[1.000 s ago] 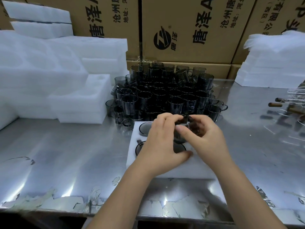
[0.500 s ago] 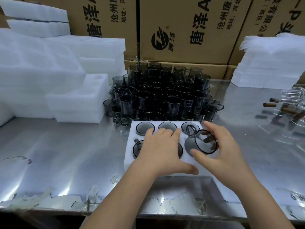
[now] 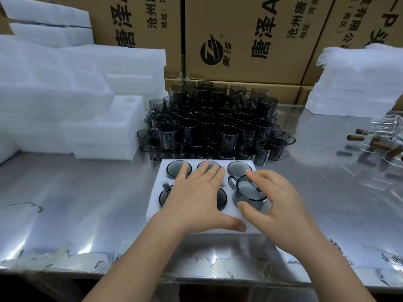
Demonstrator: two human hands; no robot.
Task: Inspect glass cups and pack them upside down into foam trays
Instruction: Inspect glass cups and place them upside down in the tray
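Since half a second ago, the smoky grey glass cup [image 3: 248, 190] has turned from a tilted position to stand bottom-up, and it has come lower over the white foam tray [image 3: 153, 205]. The right hand [image 3: 281, 203] holds it with the thumb on the near side and the fingers curled round the far side. The cup is at the near-right pocket, seemingly only partly inside, with its handle pointing to the far left. The left hand [image 3: 196, 199] lies flat with straight, spread fingers on the tray and on the cups already packed there.

I judge the step to be seating the sixth and last cup of this tray. The next move calls for pressing it straight down so that the handle meets its slot, then letting go. The pile of dark glass cups [image 3: 213, 127] waits behind the tray on the steel table [image 3: 87, 192].
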